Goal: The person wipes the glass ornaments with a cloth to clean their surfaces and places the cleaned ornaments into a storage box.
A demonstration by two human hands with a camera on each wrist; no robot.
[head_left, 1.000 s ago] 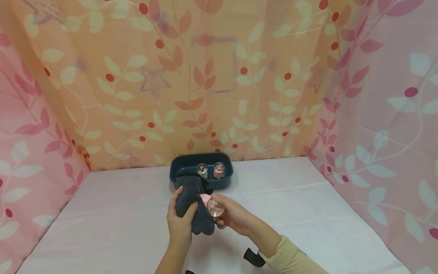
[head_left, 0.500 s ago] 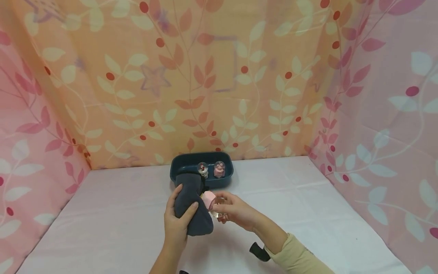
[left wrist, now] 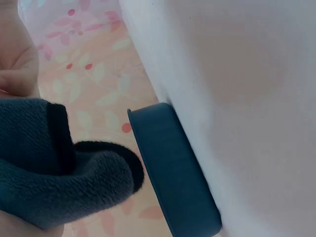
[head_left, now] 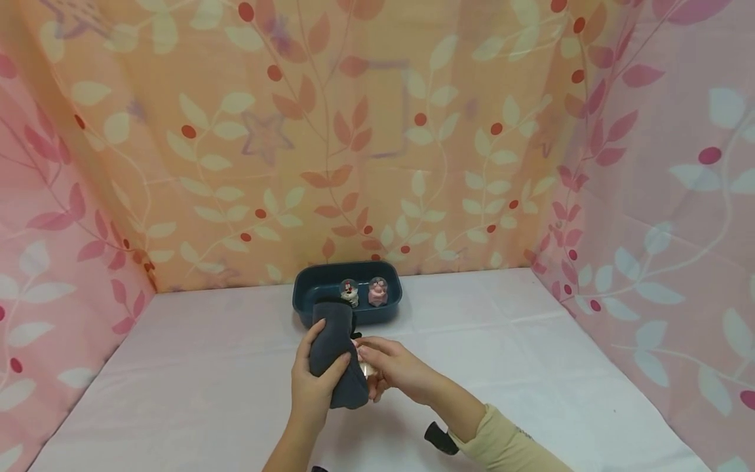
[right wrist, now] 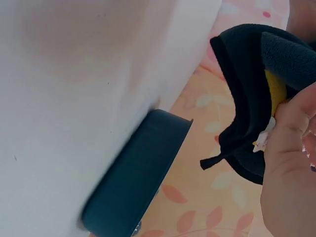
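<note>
In the head view my left hand [head_left: 311, 388] grips a dark grey cloth [head_left: 335, 337], thumb across its front and fingers behind. My right hand [head_left: 404, 368] pinches a small snow globe [head_left: 369, 369] against the cloth's right side; its pink base is mostly hidden by fingers and fabric. The left wrist view shows the plush cloth [left wrist: 94, 182] folded over, with black edging. From the right wrist, a pale bit of the globe's base [right wrist: 263, 137] shows between the right hand [right wrist: 291, 163] and the cloth [right wrist: 247, 94], which has a yellow patch and a hanging loop.
Behind the hands a dark blue tray [head_left: 380, 316] stands near the back curtain. Two snow globes sit in it, one with a red-and-white figure [head_left: 349, 293], one pink [head_left: 377, 292]. A black piece of wrist gear [head_left: 441, 438] shows by the right sleeve. White cloth [head_left: 206, 380] covers the table.
The right hand has turned the globe over and moved it left against the cloth, so its dome and pink base are now mostly covered. The left hand and cloth have shifted slightly right.
</note>
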